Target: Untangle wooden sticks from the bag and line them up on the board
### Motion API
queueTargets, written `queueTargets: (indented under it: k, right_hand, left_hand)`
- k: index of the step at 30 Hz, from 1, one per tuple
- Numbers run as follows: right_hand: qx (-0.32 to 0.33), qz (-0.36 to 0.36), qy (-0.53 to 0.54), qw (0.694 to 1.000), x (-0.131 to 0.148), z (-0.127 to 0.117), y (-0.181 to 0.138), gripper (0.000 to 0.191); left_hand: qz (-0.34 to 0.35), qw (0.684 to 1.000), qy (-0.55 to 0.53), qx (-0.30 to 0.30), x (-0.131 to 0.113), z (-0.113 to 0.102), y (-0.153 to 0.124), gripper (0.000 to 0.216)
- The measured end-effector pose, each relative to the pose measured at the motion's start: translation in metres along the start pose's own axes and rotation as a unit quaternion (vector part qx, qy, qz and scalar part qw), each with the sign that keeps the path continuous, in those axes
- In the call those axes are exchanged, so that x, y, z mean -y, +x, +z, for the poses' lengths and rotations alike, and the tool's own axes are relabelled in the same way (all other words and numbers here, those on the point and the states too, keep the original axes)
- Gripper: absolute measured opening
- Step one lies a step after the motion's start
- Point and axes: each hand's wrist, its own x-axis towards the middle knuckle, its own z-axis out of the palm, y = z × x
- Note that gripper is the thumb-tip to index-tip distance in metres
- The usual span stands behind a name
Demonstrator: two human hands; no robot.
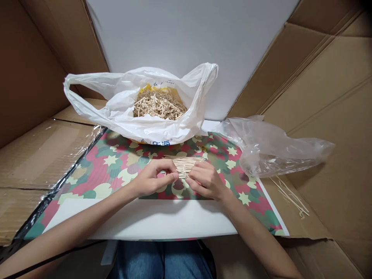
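Forearms (87, 224), then hands (207, 179), thin sticks (183, 162) between.

Blue lettering (165, 143) on the white plastic bag (124, 107) is too small to read.

You're getting moderate, diffuse light, apparently falling from above. Your forearms (93, 223) are casting soft shadows on the white strip (186, 228); the clear plastic bag (270, 151) is catching glints, and the taped cardboard (35, 155) is showing glare. The left box wall (29, 69) is sitting dim, the upper-right corner is darkening. Your wide lens is bending edges; fine sticks (186, 160) are blurring together.
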Motion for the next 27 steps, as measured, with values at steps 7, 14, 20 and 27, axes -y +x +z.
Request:
queueTargets:
  k: [7,14,20,27]
  right_hand:
    - [-0.006,-0.018,-0.008,1.000,0.001,0.001,0.002,0.032]
    - [-0.099,0.169,0.105,0.975,-0.012,-0.013,0.000,0.046]
    - [-0.053,0.180,0.062,0.980,-0.015,-0.007,0.004,0.016]
    - [-0.049,0.158,0.022,0.986,-0.024,-0.001,0.004,0.014]
  left_hand:
    - [0.022,0.999,0.034,-0.032,-0.004,-0.001,0.002,0.023]
    - [0.034,0.994,0.083,-0.054,-0.017,-0.005,-0.005,0.019]
    - [0.291,0.871,0.383,-0.097,-0.059,-0.026,-0.007,0.010]
    - [0.091,0.766,0.586,-0.248,-0.065,-0.117,0.069,0.029]
